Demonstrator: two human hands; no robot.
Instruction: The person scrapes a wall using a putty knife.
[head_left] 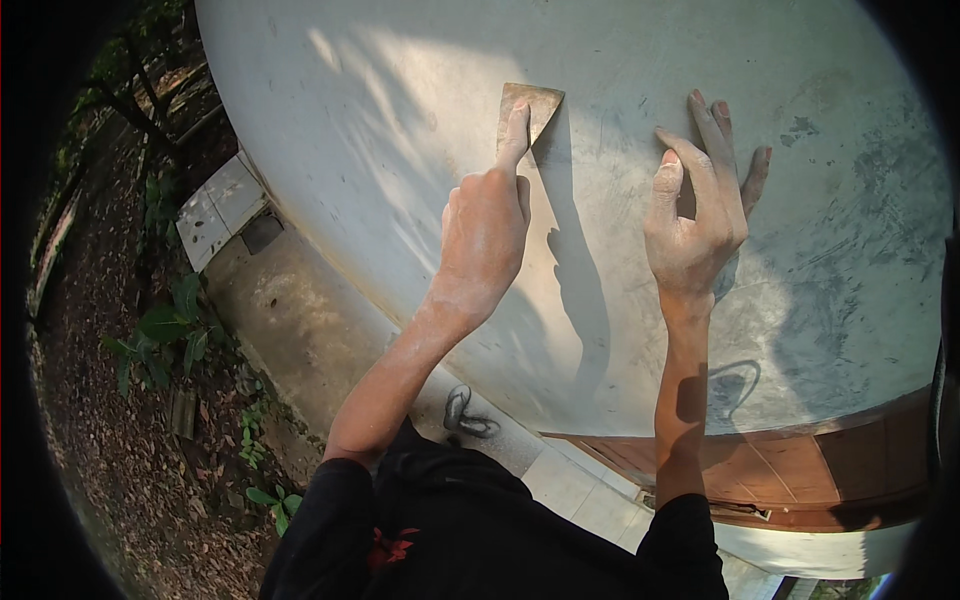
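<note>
My left hand (484, 235) is closed around the handle of a putty knife, its forefinger stretched along the blade. The putty knife's flat, dull metal blade (545, 103) lies against or very close to the pale grey wall (640, 60); the handle is hidden in my fist. To the right, my right hand (700, 215) is raised with its fingers spread and nothing visible in it. Its fingertips are near the wall, but I cannot tell if they touch. Both hands are coated with whitish dust.
A brown wooden door or shutter (780, 465) is set in the wall at lower right. White tiles (570, 490) and a concrete strip (300, 310) run along the wall's foot. Leaf-covered ground (110, 440) with green plants (170, 325) lies to the left.
</note>
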